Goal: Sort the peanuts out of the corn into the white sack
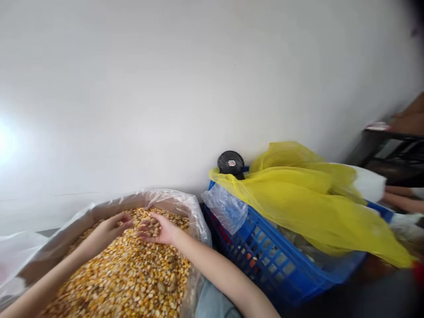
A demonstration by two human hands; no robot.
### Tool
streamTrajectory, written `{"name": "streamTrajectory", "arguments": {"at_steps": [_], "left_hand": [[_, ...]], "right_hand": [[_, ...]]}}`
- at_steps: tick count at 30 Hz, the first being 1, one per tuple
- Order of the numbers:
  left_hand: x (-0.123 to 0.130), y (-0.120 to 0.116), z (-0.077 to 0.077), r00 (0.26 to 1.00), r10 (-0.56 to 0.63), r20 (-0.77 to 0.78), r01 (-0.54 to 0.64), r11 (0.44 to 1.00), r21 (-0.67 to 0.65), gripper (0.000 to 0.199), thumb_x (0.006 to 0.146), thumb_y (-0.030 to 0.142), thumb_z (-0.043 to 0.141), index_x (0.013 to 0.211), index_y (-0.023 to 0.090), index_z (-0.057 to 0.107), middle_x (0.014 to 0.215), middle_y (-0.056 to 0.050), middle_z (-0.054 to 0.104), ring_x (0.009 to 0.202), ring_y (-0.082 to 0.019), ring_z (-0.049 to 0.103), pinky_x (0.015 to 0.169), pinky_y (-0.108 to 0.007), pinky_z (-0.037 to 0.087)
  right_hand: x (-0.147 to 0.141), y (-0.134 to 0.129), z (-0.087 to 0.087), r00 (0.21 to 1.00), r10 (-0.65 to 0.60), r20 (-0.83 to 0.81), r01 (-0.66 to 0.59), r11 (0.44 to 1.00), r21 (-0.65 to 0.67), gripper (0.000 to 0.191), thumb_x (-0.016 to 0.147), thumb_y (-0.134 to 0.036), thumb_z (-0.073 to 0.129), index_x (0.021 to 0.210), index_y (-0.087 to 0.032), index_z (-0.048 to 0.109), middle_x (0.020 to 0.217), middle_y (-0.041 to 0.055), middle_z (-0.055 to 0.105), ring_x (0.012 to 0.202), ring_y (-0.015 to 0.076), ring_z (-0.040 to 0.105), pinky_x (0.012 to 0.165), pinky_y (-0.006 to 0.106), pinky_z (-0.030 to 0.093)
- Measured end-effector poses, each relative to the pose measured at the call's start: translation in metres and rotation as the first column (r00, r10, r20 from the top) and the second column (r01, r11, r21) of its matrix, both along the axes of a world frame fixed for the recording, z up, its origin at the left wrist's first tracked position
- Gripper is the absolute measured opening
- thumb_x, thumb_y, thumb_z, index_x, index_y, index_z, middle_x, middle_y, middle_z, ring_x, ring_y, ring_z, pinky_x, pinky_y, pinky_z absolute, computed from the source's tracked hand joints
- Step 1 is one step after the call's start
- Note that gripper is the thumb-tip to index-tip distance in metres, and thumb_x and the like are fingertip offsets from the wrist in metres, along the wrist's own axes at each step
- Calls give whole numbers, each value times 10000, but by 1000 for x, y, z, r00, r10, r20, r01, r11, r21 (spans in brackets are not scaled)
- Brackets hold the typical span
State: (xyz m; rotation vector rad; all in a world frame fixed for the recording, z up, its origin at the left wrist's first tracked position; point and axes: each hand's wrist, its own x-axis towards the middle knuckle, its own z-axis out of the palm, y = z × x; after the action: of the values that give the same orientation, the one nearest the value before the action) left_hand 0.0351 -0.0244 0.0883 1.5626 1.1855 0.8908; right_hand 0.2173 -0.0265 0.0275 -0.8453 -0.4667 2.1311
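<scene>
A large bag lined with clear plastic is full of yellow and pale corn kernels, with brownish lumps mixed among them. Over the kernels my right hand is cupped with its palm turned up, and a small heap of corn kernels and brownish pieces lies in it. Just left of it is my left hand, fingers bent and thumb near them in a pinch. Whatever the left fingertips hold, if anything, is too small to make out. A gap separates the two hands.
Right of the bag stands a blue plastic crate draped with yellow mesh cloth. A small black fan sits at its back corner, a clear plastic bag over its side. Another person's arm shows at far right. A white wall rises behind.
</scene>
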Motion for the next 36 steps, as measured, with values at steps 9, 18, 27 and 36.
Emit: {"name": "streamTrajectory", "arguments": {"at_steps": [9, 18, 27, 36], "left_hand": [[12, -11, -67, 649, 410, 640, -121, 887, -446, 71, 690, 182, 422, 625, 163, 444, 464, 71, 292, 387, -54, 301, 406, -193, 316], [19, -13, -76, 667, 361, 652, 159, 786, -598, 319, 799, 267, 358, 511, 179, 255, 420, 72, 239, 333, -51, 277, 352, -191, 278], [18, -19, -76, 779, 300, 550, 212, 700, -682, 179, 810, 223, 408, 772, 90, 523, 606, -26, 516, 537, -81, 533, 513, -173, 445], [22, -24, -65, 700, 370, 611, 273, 651, -708, 212, 810, 308, 412, 768, 134, 525, 608, 5, 523, 497, -72, 519, 568, -228, 500]], "right_hand": [[8, 4, 3, 980, -193, -47, 195, 979, 54, 376, 833, -391, 277, 881, -118, 532, 807, 81, 595, 744, 142, 583, 755, 375, 453], [7, 2, 3, 969, -247, -23, 248, 968, 46, 353, 824, -365, 314, 894, -106, 544, 811, 106, 620, 801, 164, 591, 773, 392, 454], [0, -8, 13, 991, -135, 4, 135, 990, 48, 375, 809, -396, 367, 965, -103, 542, 855, 116, 623, 813, 171, 599, 799, 426, 439], [-20, -23, 16, 999, 12, -46, -8, 996, 91, 334, 787, -383, 441, 961, -123, 558, 889, 100, 618, 816, 160, 594, 806, 406, 451]]}}
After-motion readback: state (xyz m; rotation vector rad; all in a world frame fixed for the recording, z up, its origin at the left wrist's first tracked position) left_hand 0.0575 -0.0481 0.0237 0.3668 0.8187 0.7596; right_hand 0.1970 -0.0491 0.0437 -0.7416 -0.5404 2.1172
